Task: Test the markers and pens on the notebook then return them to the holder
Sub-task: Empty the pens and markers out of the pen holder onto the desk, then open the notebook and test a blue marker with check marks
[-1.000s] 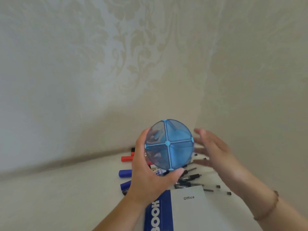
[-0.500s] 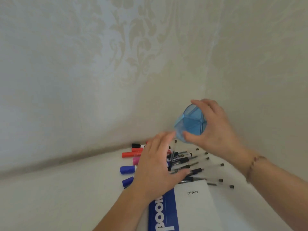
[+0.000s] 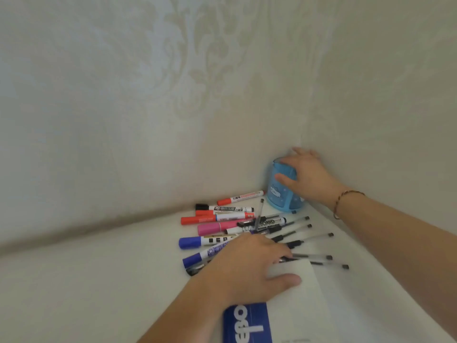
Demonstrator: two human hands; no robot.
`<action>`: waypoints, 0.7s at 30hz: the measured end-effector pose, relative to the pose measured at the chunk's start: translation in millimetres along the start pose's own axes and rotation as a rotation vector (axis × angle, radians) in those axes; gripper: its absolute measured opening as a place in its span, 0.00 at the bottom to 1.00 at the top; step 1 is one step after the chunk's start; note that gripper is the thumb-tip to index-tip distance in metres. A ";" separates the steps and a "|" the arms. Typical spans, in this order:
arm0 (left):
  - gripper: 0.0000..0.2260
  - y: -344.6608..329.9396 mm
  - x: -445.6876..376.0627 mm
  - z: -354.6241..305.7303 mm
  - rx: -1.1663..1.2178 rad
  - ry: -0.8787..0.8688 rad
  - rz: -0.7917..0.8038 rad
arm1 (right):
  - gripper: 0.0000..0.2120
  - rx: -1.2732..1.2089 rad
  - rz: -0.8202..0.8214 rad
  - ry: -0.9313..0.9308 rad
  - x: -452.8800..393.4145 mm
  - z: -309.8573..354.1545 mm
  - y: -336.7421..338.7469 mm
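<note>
The blue translucent holder (image 3: 279,194) stands upright on the white table in the corner of the two walls. My right hand (image 3: 309,175) grips it from above and the right side, thumb on its front. Several markers, red (image 3: 197,219), pink (image 3: 210,229) and blue (image 3: 190,242), lie in a heap to its left, with several thin black pens (image 3: 319,235) beside them. My left hand (image 3: 249,266) lies over the pile's near part and the top edge of the notebook (image 3: 296,305); whether its fingers hold anything is hidden.
Two patterned walls meet right behind the holder. The white table (image 3: 86,280) stretches to the left of the pile. A bracelet (image 3: 342,199) sits on my right wrist.
The holder went from my left hand to my right, which carried it back and set it down upright in the corner. My left hand dropped onto the markers and notebook.
</note>
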State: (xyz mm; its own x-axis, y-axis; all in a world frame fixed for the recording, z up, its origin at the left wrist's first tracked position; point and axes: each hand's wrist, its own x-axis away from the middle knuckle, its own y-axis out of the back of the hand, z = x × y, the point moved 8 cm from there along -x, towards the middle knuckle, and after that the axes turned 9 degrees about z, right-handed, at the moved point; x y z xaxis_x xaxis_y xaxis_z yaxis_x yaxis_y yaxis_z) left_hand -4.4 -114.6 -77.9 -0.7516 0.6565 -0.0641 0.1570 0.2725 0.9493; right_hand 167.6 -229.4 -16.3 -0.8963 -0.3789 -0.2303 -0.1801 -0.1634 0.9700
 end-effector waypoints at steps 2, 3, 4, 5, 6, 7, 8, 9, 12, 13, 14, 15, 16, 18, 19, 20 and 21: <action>0.21 -3.2 -0.4 1.3 -0.003 -0.017 0.002 | 0.25 -0.113 -0.154 0.022 25.0 11.5 20.9; 0.21 -3.4 0.4 2.0 -0.020 -0.019 -0.016 | 0.24 -0.200 -0.239 0.033 43.3 16.9 32.3; 0.21 -3.0 1.5 2.4 -0.047 -0.015 -0.035 | 0.22 -0.274 -0.324 0.052 65.9 23.5 43.7; 0.22 -2.7 2.5 1.0 -0.083 -0.011 -0.048 | 0.19 -0.328 -0.401 0.082 90.6 29.1 52.6; 0.22 -2.5 3.5 -0.9 -0.113 -0.006 -0.054 | 0.16 -0.367 -0.458 0.120 116.1 35.4 59.1; 0.22 -2.7 4.8 -3.4 -0.130 -0.003 -0.054 | 0.15 -0.402 -0.496 0.155 140.4 40.8 63.3; 0.23 -3.8 6.0 -5.3 -0.139 0.000 -0.046 | 0.13 -0.427 -0.524 0.178 163.6 45.0 66.3; 0.23 -5.1 7.3 -6.7 -0.147 0.001 -0.041 | 0.12 -0.446 -0.551 0.192 184.9 48.1 69.4; 0.23 -8.2 8.8 -10.5 -0.150 0.029 -0.027 | 0.12 -0.568 -0.601 0.140 234.7 47.0 77.1; 0.21 -8.6 8.9 -10.9 -0.087 0.056 -0.019 | 0.11 -0.612 -0.605 0.108 249.0 45.8 77.9; 0.19 -7.5 9.3 -10.6 0.035 0.088 -0.030 | 0.10 -0.650 -0.596 0.074 261.9 45.9 77.5; 0.16 -4.8 10.5 -9.9 0.199 0.114 -0.067 | 0.10 -0.689 -0.563 0.045 273.2 45.9 72.7; 0.13 -0.7 12.4 -7.5 0.344 0.129 -0.119 | 0.10 -0.708 -0.500 0.021 282.1 47.0 65.6; 0.12 10.0 19.2 -1.7 0.531 0.161 -0.243 | 0.13 -0.610 -0.287 -0.016 291.8 51.8 42.6; 0.12 14.3 23.5 4.9 0.641 0.189 -0.306 | 0.15 -0.518 -0.155 -0.031 293.6 54.0 28.0; 0.12 19.3 29.7 11.6 0.794 0.219 -0.378 | 0.17 -0.430 -0.043 -0.031 294.7 55.8 13.1; 0.12 24.5 37.4 20.2 0.972 0.240 -0.461 | 0.19 -0.378 0.049 -0.025 295.8 57.2 -0.5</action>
State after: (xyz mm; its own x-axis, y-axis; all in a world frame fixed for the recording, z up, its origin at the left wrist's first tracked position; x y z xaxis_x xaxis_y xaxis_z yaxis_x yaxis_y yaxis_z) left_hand -15.7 -69.1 -63.3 -0.9562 0.2241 -0.1885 0.1871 0.9626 0.1957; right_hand -120.6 -289.3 -80.4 -0.9105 -0.3734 -0.1779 0.0214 -0.4722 0.8813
